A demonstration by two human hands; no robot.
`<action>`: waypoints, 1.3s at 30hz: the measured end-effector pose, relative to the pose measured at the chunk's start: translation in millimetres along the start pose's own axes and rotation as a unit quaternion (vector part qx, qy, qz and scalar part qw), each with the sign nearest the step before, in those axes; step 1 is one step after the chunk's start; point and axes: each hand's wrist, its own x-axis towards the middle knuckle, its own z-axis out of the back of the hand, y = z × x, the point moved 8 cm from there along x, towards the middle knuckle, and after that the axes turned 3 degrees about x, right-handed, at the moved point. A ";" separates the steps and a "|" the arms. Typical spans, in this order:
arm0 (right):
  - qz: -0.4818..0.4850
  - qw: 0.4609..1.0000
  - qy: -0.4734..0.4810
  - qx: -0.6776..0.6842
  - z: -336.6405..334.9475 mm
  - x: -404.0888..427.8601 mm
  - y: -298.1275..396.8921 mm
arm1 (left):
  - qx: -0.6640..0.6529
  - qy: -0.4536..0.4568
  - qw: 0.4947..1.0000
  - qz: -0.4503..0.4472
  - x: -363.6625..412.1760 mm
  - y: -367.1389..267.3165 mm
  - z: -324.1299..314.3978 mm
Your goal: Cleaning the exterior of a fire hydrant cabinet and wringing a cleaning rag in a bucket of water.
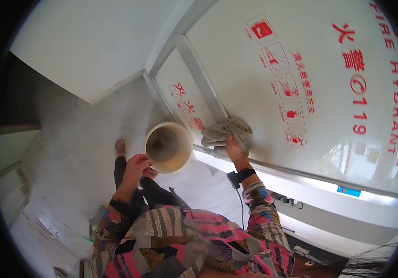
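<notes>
My right hand (235,148) grips a crumpled grey-brown cloth (242,130). The cloth lies against the lower edge of a glossy fire hydrant cabinet door (310,153), beside a metal frame strip (202,78). To the left, my left hand (137,167) has its fingers curled at the near rim of a cream plastic bucket (187,153). Its exact hold, on rim or handle, is partly hidden. Looking into the bucket, I see a dark bottom and discoloured walls; its contents cannot be made out.
A smaller fire extinguisher panel (181,93) adjoins the cabinet. White wall (91,45) meets the grey floor (67,146) ahead. One shoe (120,147) shows left of the bucket. A cable (242,208) hangs from my right wrist strap (240,177). Sockets (289,201) lie beyond my right sleeve.
</notes>
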 end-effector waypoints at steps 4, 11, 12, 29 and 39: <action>-0.034 0.996 0.019 0.082 0.6 60.2 69.1 | -0.018 0.008 0.999 0.037 10.5 -10.8 23.0; 0.082 0.996 0.039 0.000 -27.3 95.3 88.4 | -0.026 -0.016 0.999 0.021 40.0 -33.8 65.7; 0.137 0.988 0.049 -0.046 -27.2 94.2 87.8 | -0.033 -0.018 0.999 0.024 43.3 -35.6 70.4; 0.318 0.933 -0.104 -0.128 98.6 223.7 266.9 | -0.040 -0.037 0.998 -0.014 73.8 -77.0 128.1; 0.312 0.945 0.021 -0.100 -50.8 245.4 226.2 | -0.041 -0.127 0.990 -0.052 27.6 -30.5 168.7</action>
